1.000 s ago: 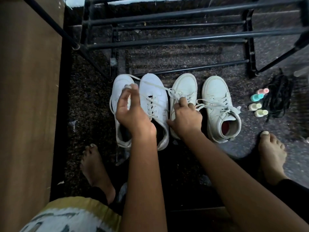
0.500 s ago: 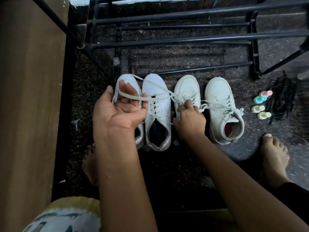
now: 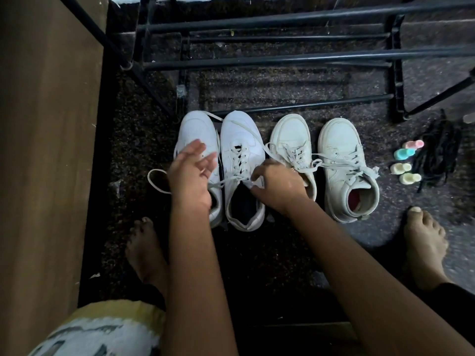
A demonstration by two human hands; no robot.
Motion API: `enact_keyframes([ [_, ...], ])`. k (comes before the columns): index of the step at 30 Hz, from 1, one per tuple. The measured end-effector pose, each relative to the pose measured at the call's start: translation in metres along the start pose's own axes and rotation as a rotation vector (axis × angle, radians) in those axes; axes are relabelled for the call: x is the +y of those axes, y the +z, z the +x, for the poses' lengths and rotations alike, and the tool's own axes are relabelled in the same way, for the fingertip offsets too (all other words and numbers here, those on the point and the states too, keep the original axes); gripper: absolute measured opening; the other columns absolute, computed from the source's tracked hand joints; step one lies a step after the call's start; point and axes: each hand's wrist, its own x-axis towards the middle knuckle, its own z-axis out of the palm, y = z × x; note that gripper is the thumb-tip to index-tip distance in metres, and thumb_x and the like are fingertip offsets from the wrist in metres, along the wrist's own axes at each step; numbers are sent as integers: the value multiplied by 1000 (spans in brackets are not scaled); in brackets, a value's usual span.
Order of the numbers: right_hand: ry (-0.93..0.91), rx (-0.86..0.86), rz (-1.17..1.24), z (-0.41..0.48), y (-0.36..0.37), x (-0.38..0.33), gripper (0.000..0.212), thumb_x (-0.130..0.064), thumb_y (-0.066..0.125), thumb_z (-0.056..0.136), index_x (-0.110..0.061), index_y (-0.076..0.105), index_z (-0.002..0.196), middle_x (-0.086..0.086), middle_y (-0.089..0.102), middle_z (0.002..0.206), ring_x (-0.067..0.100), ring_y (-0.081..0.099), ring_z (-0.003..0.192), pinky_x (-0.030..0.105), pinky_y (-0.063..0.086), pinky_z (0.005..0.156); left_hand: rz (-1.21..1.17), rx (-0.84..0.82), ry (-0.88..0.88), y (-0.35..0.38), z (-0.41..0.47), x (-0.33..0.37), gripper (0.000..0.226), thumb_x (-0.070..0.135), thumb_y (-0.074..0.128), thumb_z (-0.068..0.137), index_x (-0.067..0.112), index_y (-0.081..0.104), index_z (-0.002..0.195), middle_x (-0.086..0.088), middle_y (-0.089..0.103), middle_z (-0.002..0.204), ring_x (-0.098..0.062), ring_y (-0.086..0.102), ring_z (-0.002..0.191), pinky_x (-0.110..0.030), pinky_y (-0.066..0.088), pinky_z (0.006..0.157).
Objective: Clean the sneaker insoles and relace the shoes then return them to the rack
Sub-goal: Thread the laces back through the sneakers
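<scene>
The bare left foot (image 3: 146,249) and bare right foot (image 3: 424,244) rest on the floor, nearer than both hands. The right hand (image 3: 279,187) has curled fingers that pinch the white lace (image 3: 227,182) at the collar of the second sneaker (image 3: 243,142). From this pinch the lace runs left and passes behind the left hand (image 3: 190,176). That hand's fingers are spread and straight above the first sneaker (image 3: 196,129). The lace loops onto the floor left of that hand.

Just right of the pinch stands the third sneaker (image 3: 290,134), then the fourth sneaker (image 3: 341,150). Well right of the pinch lie small bottles (image 3: 406,163) and a heap of black laces (image 3: 437,155). Beyond the pinch stands the black rack (image 3: 257,58).
</scene>
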Motion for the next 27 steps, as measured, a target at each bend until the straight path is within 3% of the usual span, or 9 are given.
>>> enact_keyframes([
  [2,57,-14,-37,0,5,-1,27,-38,56,88,-19,61,108,4,61,108,26,58,100,29,38,70,553,-75,135,13,11,-23,34,-3,42,91,7,57,121,-3,61,113,-18,64,79,-18,50,60],
  [5,115,-19,19,0,12,1,25,-31,55,89,-17,57,109,5,64,106,27,59,99,30,39,70,1239,-186,336,3,18,-55,34,3,49,89,10,56,122,-11,59,122,-28,57,107,-36,48,89],
  [8,127,-59,61,-1,8,1,25,-32,56,88,-17,59,108,7,64,106,28,59,102,31,40,73,1439,-159,384,2,21,-56,22,14,56,88,10,61,109,-13,60,113,-31,54,107,-37,43,90],
  [11,117,-129,105,4,-5,9,21,-39,59,86,-20,63,82,8,64,97,28,58,98,29,40,74,1662,-100,420,-4,18,-39,21,33,55,91,17,67,96,-7,64,109,-30,48,112,-38,33,93],
  [16,37,61,490,14,-27,15,45,-52,54,84,-15,58,59,-16,59,80,25,47,110,41,23,99,1316,-59,547,-9,23,-10,36,47,54,88,18,61,67,1,63,97,-27,42,114,-41,24,94],
  [19,-81,229,803,16,-43,3,38,-47,51,81,-19,64,60,-24,64,91,15,49,110,40,28,102,867,-126,644,-5,21,-5,31,44,58,85,24,58,61,13,63,76,-8,57,90,-38,42,88],
  [22,-138,138,1179,13,-49,-11,39,-22,43,96,7,62,80,-18,68,79,1,57,87,15,41,88,378,-286,439,5,12,-3,32,25,53,94,22,63,64,11,59,68,-1,51,69,-20,42,74],
  [24,-125,77,1336,11,-43,-20,32,-17,36,101,-9,58,79,-2,69,82,13,63,83,26,43,84,179,-358,335,10,8,-6,36,19,46,98,22,60,65,5,65,67,-10,59,73,-27,46,84],
  [27,-66,59,1467,10,-28,-30,22,-9,35,102,-10,57,97,6,59,84,14,60,66,31,49,78,47,-353,234,13,4,-12,27,11,42,99,13,53,75,7,62,65,-9,57,63,-31,49,77],
])
